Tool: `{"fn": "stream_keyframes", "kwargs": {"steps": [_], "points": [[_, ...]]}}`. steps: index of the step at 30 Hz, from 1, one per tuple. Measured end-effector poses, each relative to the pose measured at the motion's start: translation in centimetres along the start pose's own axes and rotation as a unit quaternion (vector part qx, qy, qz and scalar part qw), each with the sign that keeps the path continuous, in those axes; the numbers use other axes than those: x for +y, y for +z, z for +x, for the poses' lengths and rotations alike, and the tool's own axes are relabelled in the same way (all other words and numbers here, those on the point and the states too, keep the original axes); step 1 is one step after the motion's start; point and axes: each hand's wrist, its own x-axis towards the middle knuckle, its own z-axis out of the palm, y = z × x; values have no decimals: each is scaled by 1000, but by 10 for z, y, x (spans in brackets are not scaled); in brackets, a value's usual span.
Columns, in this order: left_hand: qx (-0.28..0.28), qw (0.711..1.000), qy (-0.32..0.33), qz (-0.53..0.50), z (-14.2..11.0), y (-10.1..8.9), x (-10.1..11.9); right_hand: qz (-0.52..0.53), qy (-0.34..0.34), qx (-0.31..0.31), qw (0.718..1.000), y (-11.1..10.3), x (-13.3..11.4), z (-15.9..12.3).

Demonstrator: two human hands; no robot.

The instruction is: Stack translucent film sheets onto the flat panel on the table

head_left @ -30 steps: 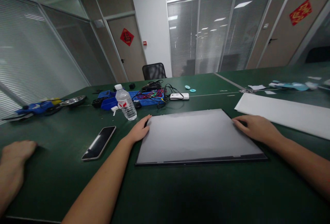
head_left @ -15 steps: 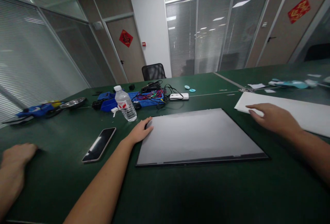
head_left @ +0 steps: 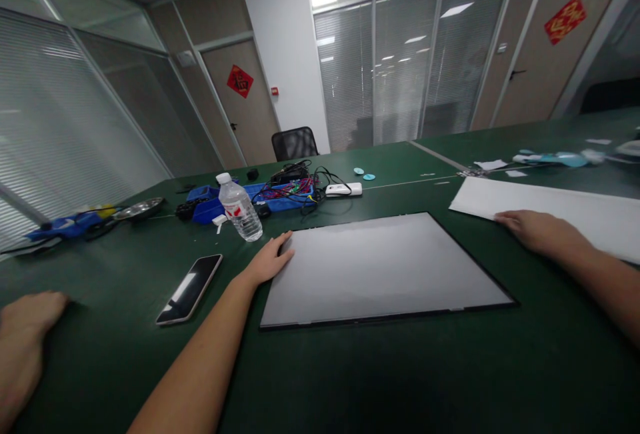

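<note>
A thin rectangular panel [head_left: 357,271] with a grey surface and dark frame lies flat on the green table. My left hand [head_left: 270,259] rests at its left edge near the far corner, fingers extended and thumb on the grey surface. To the right lies a large white sheet [head_left: 555,206]. Along its near edge, my right hand [head_left: 540,231] lies palm down, fingers extended together and touching that edge; its thumb is hidden. Left of my left arm is a smartphone [head_left: 190,289], its dark screen facing up. A clear water bottle [head_left: 240,209] leans in view beyond my left hand.
Another person's hand [head_left: 33,317] rests on the table at the far left. Behind the bottle are blue bins [head_left: 280,202] with tangled wires, and a white power strip [head_left: 343,189]. Light blue items [head_left: 555,159] and paper scraps lie at the far right. A black chair [head_left: 295,144] stands beyond.
My right hand has moved right along the white sheet's near edge; the raised corner now lies flatter. The dark band at the panel's near edge looks narrower. My left hand stays at the panel.
</note>
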Motion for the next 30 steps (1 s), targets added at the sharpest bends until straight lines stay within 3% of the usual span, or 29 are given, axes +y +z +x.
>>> {"fn": "stream_keyframes", "kwargs": {"steps": [7, 14, 18, 21, 25, 28, 30], "points": [[2, 1000, 10, 9, 1, 3, -5, -24, 86, -11, 996, -25, -26, -14], [-5, 1000, 20, 24, 2, 4, -5, -1, 86, -20, 996, -28, -33, -19], [-6, 999, 26, 22, 1, 3, -4, -4, 88, 9, 996, -31, -38, -23], [-4, 999, 29, 19, 1, 3, -4, -25, 82, 66, 994, -41, -54, -33], [0, 999, 32, 9, 3, 4, -8, -38, 0, 138, 990, -50, -93, -52], [-1, 999, 38, 5, 3, 5, -9, -36, -130, 147, 980, -48, -128, -68], [1, 999, 37, 3, 3, 4, -9, -15, -235, 120, 964, -46, -149, -78]]}}
